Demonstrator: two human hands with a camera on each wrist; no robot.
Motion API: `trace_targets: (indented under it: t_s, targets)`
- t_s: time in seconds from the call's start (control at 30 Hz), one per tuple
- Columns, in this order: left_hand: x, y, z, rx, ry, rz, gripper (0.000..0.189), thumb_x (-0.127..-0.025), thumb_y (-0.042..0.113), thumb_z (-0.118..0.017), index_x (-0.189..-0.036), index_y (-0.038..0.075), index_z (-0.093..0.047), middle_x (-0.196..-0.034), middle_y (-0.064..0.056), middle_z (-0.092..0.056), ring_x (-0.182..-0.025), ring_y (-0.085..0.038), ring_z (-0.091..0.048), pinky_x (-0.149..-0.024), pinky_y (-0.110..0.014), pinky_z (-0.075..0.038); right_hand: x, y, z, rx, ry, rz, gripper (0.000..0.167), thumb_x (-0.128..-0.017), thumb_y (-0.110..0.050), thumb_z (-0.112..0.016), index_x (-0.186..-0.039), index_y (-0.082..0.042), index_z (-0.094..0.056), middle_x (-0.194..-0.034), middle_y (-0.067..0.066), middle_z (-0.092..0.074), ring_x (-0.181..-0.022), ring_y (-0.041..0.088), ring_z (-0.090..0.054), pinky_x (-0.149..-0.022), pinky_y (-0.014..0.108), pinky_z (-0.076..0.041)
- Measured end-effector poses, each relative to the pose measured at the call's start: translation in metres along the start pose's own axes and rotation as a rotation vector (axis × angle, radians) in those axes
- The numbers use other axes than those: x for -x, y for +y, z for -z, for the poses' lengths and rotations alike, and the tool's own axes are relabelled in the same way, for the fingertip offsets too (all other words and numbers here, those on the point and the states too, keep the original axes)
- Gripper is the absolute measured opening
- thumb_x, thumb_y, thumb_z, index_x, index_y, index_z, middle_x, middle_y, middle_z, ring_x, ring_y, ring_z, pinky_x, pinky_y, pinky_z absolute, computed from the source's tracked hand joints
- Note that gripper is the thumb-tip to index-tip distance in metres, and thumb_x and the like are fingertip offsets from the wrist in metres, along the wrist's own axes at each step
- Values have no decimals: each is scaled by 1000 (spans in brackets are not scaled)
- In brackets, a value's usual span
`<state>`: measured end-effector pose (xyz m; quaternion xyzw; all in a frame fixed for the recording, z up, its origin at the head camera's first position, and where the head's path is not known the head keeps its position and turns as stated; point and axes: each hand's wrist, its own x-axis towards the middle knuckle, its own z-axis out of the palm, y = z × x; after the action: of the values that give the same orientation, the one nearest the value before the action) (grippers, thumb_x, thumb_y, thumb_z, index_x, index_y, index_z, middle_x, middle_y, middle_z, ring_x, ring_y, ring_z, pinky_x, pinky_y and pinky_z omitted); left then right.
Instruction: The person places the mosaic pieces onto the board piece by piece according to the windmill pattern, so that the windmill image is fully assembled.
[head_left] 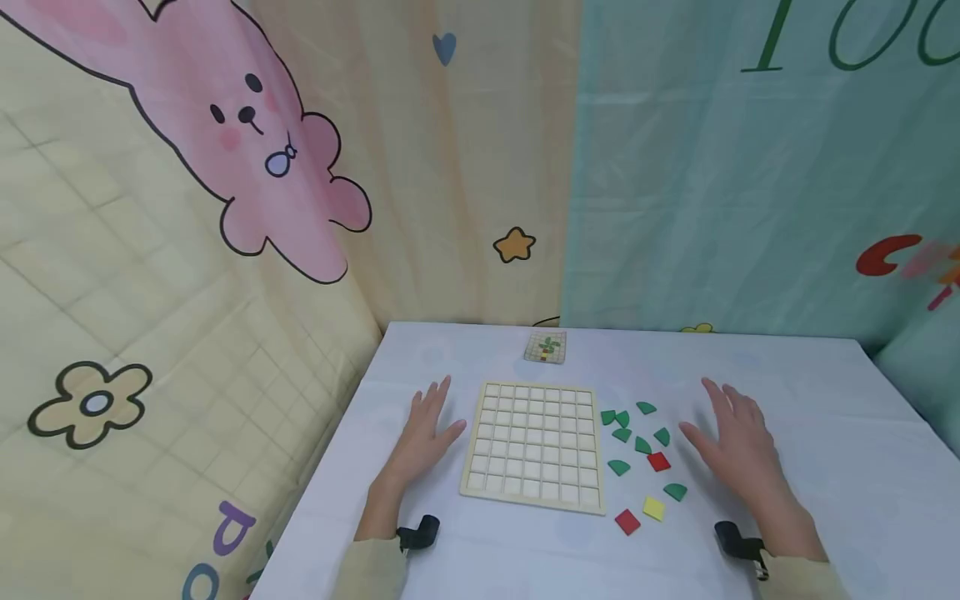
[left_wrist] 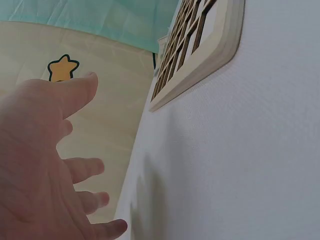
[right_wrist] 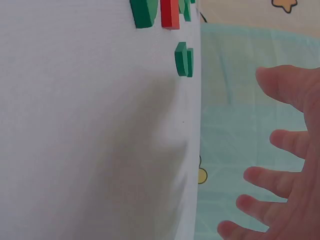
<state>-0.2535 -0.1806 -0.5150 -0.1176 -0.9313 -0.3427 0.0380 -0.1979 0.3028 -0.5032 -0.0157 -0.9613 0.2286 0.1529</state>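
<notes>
A wooden grid board [head_left: 531, 503] with square cells lies flat in the middle of the white table. To its left, my left hand [head_left: 422, 439] hovers with fingers spread and holds nothing. My right hand [head_left: 738, 446] is likewise spread and holds nothing, to the right of the loose pieces. Between that hand and the board lie several green quarter-round pieces [head_left: 618, 467], two red squares [head_left: 627, 522] and one yellow square [head_left: 654, 508]. In the right wrist view, a red piece [right_wrist: 170, 15] and several green ones stand beyond the hand's shadow.
Behind the board lies a small pattern card [head_left: 545, 347] printed with a grid and coloured shapes. Printed curtains [head_left: 465, 167] hang along the table's far and left sides. Each wrist wears a black camera [head_left: 418, 533]. The white table [head_left: 840, 400] extends to the right.
</notes>
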Motion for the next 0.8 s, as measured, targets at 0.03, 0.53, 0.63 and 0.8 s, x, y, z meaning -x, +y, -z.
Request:
trace_targets:
  t_s: [0.03, 0.53, 0.63, 0.8]
  targets:
    - [1, 1, 0, 29, -14, 15, 78, -99, 50, -59, -162, 39, -13, -167, -6, -17, -153, -40, -2, -117, -66, -14, -2, -2, 0, -20, -14, 1, 92, -92, -34, -73, -161, -9, -18, -152, 35, -24, -138, 56, -21, -96, 81, -30]
    - [6, 5, -8, 122, -216, -20, 68, -95, 43, -67, -156, 30, -39, -159, 1, -39, -151, -26, -22, -122, -53, -14, -35, -11, -27, -175, -201, -51, 66, -96, -34, -69, -150, -6, -43, -142, 28, -48, -132, 48, -40, -102, 69, -39]
    - [5, 1, -11, 66, -276, -87, 68, -92, 42, -71, -152, 22, -47, -158, 0, -40, -153, -29, -15, -122, -53, -6, -43, -11, -32, -139, -226, -45, 65, -95, -35, -71, -148, -7, -47, -139, 28, -50, -131, 49, -40, -102, 69, -39]
    - [7, -5, -9, 1, -360, -155, 78, -86, 48, -76, -153, 21, -46, -163, 6, -30, -154, -27, -6, -122, -52, -2, -50, -12, -34, -90, -231, -19, 54, -92, -35, -74, -138, -8, -60, -128, 25, -55, -118, 45, -48, -94, 65, -46]
